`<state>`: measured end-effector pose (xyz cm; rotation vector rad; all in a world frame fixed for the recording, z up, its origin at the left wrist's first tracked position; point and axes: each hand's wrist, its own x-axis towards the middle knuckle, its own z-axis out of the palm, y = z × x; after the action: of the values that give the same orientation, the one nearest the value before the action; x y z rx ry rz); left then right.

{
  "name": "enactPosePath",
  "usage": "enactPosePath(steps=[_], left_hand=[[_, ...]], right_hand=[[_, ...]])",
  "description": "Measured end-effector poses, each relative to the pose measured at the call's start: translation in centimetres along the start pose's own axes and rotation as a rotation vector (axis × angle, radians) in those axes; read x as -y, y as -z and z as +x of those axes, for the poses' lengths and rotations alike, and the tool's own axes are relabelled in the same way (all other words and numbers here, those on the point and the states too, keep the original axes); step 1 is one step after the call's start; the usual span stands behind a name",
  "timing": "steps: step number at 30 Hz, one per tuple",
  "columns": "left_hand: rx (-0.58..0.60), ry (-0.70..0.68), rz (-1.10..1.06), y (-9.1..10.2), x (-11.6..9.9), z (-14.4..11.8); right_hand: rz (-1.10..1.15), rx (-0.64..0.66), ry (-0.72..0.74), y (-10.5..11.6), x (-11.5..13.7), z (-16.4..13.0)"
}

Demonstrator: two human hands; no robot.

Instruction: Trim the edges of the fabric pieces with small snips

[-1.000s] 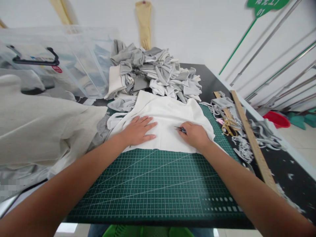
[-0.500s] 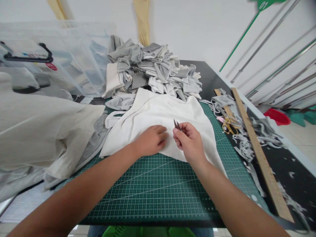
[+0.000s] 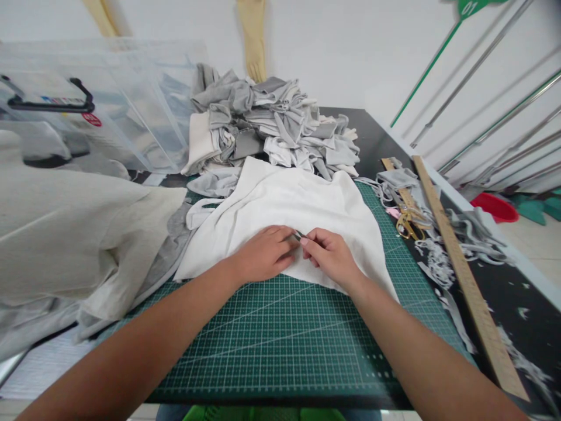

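A white cloth lies spread over the green cutting mat. On its near part rests my left hand, palm down, its fingers stretched to the right and a little apart on the fabric. My right hand is closed round a small pair of thread snips; most of the tool is hidden in the fingers. The dark metal tips point left and meet the cloth right beside my left fingertips. Whether the blades are apart cannot be made out.
Grey and white cloths are heaped at the back. A clear plastic box stands behind left, with beige cloth before it. On the right lie a wooden ruler, gold-handled scissors and fabric scraps.
My right hand has moved left and slightly down, bringing the snips from above the cloth to my left fingertips. The left hand has barely shifted.
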<state>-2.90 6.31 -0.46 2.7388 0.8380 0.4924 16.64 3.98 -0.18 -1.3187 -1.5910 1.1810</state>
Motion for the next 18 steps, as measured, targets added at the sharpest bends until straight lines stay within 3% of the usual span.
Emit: enactPosePath(steps=[5,9,14,18], left_hand=[[0.064,-0.021,-0.012,0.3,0.9,-0.6],[0.125,-0.036,-0.02,0.7,1.3,-0.8],[0.165,-0.033,0.02,0.9,1.1,-1.8],[0.198,-0.019,0.074,1.0,0.6,-3.5]], right_hand=[[-0.137,0.199,0.022,1.3,0.5,-0.4],[-0.362,0.376,0.145,1.6,1.0,-0.8],[-0.773,0.416,0.333,1.4,1.8,-1.2],[-1.015,0.418,0.351,1.4,2.3,-1.2]])
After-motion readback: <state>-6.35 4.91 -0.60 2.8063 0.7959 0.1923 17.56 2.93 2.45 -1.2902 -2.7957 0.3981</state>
